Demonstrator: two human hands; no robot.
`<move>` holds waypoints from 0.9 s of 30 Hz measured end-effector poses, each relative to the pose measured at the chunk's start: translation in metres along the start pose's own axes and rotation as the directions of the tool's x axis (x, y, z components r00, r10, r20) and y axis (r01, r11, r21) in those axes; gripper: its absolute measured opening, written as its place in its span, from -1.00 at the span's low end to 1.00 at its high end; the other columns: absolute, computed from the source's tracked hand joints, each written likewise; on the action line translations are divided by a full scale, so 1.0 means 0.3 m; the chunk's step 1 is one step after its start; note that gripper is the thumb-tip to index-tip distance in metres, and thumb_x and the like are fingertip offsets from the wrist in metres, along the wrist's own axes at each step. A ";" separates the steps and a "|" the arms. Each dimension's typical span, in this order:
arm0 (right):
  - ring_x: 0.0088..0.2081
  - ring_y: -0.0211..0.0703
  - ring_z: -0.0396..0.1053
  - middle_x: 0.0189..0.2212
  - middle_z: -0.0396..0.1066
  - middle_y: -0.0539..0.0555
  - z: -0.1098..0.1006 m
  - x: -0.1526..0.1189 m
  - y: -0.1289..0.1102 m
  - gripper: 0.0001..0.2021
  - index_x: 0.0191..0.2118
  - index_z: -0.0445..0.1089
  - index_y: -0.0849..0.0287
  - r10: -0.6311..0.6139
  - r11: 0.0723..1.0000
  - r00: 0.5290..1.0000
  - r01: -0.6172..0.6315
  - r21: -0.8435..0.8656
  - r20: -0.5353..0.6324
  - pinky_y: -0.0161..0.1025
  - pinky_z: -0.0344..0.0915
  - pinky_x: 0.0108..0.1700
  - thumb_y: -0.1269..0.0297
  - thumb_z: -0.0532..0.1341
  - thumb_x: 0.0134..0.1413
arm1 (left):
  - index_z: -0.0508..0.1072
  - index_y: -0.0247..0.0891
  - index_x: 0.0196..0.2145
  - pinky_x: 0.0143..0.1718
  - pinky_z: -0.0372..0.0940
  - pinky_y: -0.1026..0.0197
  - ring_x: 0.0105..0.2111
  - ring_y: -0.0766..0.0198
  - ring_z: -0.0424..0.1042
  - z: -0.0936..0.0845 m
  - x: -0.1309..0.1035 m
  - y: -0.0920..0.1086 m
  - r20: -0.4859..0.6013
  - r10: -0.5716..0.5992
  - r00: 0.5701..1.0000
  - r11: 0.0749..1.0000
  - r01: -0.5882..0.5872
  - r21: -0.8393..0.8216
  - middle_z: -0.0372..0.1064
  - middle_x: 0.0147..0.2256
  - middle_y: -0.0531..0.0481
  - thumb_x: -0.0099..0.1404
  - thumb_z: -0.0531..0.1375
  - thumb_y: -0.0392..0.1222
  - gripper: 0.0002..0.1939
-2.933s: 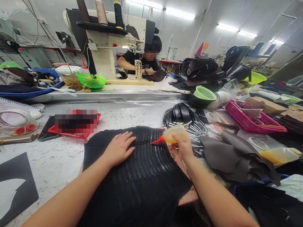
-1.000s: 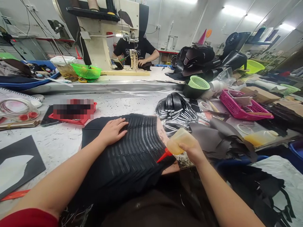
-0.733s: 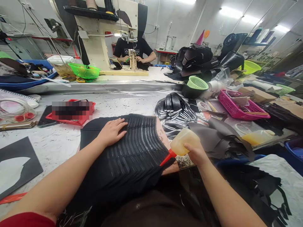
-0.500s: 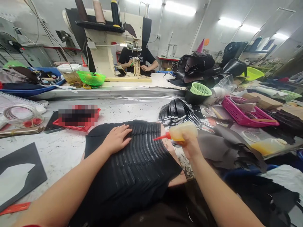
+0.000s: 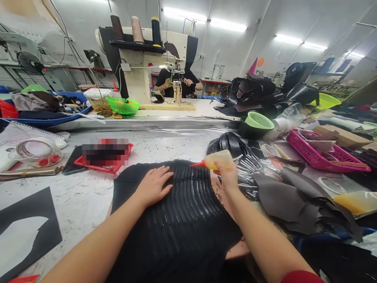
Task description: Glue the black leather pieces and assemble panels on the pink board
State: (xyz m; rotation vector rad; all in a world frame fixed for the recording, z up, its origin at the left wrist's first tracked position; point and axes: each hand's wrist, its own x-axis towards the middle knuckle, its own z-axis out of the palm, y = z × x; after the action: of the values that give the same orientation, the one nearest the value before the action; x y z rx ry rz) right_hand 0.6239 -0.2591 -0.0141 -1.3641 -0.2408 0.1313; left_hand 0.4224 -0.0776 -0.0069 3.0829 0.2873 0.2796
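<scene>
Overlapping black fabric pieces [image 5: 176, 220] lie fanned in a row across the table, with shiny wet-looking strips along their exposed edges. My left hand [image 5: 155, 184] rests flat on the left part of them, fingers spread. In my right hand [image 5: 226, 173] is a squeeze glue bottle [image 5: 217, 159] of yellowish liquid, held tilted almost level. Its red nozzle points left, at the upper right end of the strips; whether the tip touches is too fine to tell. Under the right edge of the pieces shows a pinkish board [image 5: 218, 188].
A red tray [image 5: 110, 167] stands back left, its contents blurred. Striped black pieces [image 5: 226, 145] and brown sheets [image 5: 282, 204] lie to the right, near a pink basket [image 5: 318, 155]. A sewing machine [image 5: 132, 74] stands behind; a person [image 5: 188, 80] sits beyond it.
The bottle in my right hand has moved up along the strips, toward their far end. My left hand stays flat on the fabric. The whole view has shifted slightly.
</scene>
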 end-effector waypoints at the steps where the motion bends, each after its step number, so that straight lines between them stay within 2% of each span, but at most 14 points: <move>1: -0.39 -0.12 0.40 -0.37 0.40 0.04 0.000 0.000 0.000 -0.46 -0.27 0.29 0.19 -0.002 1.000 1.000 0.002 -0.004 0.001 -0.24 0.39 -0.51 0.06 0.39 -0.47 | 0.27 -0.16 0.04 0.12 0.04 -0.01 0.15 0.12 0.09 0.000 0.000 0.000 0.004 0.001 1.000 1.000 -0.001 -0.003 0.12 0.14 -0.07 0.27 0.00 -0.04 -0.60; 19: -0.48 -0.19 0.35 -0.48 0.39 -0.01 -0.028 -0.049 -0.023 -0.56 -0.37 0.34 0.19 0.064 0.998 0.995 -0.063 -0.029 0.073 -0.31 0.32 -0.60 0.05 0.38 -0.42 | 0.26 -0.16 0.05 0.13 0.02 0.00 0.16 0.13 0.07 -0.004 0.007 0.006 0.027 -0.008 1.000 1.000 0.008 0.003 0.10 0.15 -0.07 0.27 0.00 -0.03 -0.59; 27: -0.47 -0.20 0.35 -0.45 0.40 -0.02 -0.047 -0.060 -0.001 -0.57 -0.33 0.36 0.18 0.070 0.997 0.992 -0.069 -0.016 0.109 -0.35 0.28 -0.62 0.08 0.39 -0.40 | 0.26 -0.16 0.05 0.13 0.00 -0.01 0.16 0.12 0.06 0.001 0.006 0.005 0.021 -0.011 1.000 1.000 0.011 0.003 0.10 0.15 -0.06 0.27 0.00 -0.03 -0.59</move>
State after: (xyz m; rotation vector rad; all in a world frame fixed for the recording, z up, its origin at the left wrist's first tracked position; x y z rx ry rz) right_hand 0.6100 -0.2767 -0.0183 -1.3796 -0.2866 0.2640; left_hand 0.4244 -0.0789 -0.0068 3.0840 0.3044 0.2471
